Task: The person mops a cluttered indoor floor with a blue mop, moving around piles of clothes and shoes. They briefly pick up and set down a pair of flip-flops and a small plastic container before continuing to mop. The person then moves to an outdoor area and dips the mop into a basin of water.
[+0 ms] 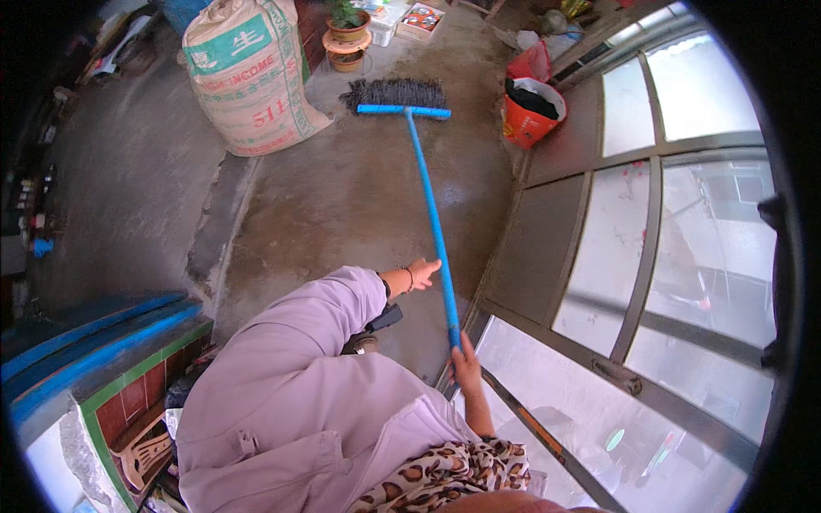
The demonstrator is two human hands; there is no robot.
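A long-handled broom [430,201] with a blue pole reaches away from me across the floor. Its wide head of dark bristles [398,91] rests on the floor at the far end, beside a large sack. Partway down the pole, my left hand [421,274] grips it, its fingers partly hidden behind. Nearer my body, the top end of the pole is wrapped by my right hand [466,366].
The bulging woven sack [248,77] stands left of the broom head, a potted plant [348,24] behind it. An orange bag [532,111] sits at the far right. Metal-framed glass panels [616,248] line my right. Blue-edged ledges [103,342] lie left.
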